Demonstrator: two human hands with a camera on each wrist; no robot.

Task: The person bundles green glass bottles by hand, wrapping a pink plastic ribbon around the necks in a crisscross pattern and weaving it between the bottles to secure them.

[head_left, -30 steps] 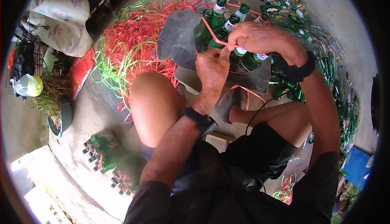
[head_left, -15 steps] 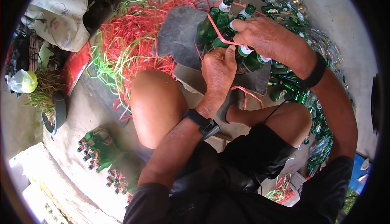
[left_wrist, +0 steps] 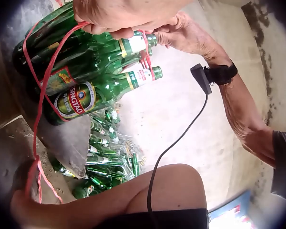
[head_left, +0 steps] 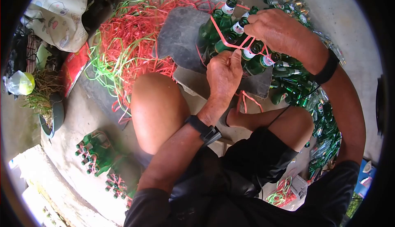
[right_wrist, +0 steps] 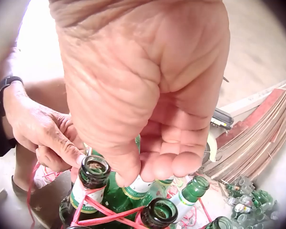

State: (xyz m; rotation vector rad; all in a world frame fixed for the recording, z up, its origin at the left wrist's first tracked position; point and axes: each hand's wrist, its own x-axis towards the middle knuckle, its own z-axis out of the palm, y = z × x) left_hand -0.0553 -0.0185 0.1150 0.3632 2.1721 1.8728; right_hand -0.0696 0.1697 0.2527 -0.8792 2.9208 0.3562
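Green beer bottles [head_left: 207, 33], one with a Tsingtao label [left_wrist: 78, 100], stand upright in a tight cluster on a dark slab [head_left: 177, 33]. A red plastic strap [head_left: 220, 33] runs round them and crosses between the necks of the near ones. My left hand [head_left: 224, 72] pinches the strap at the cluster's near side, its thumb tip beside the mouth of a front bottle [right_wrist: 95, 171]. My right hand [head_left: 284, 33] is curled over the far-right bottle necks, with strands of strap rising to its fingertips. Its grip is partly hidden behind the palm in the right wrist view.
A tangle of red and green strap [head_left: 131, 41] spreads left of the slab. Many loose bottles [head_left: 296, 83] lie piled along the right wall. Strapped bottle bundles [head_left: 96, 153] stand on the floor at lower left, and a black cable [left_wrist: 157, 167] hangs from the right wrist.
My right hand has moved up and right, off the front bottle necks. Strap loops now show across those necks. My left hand stays close to the near bottles, shifted slightly right.
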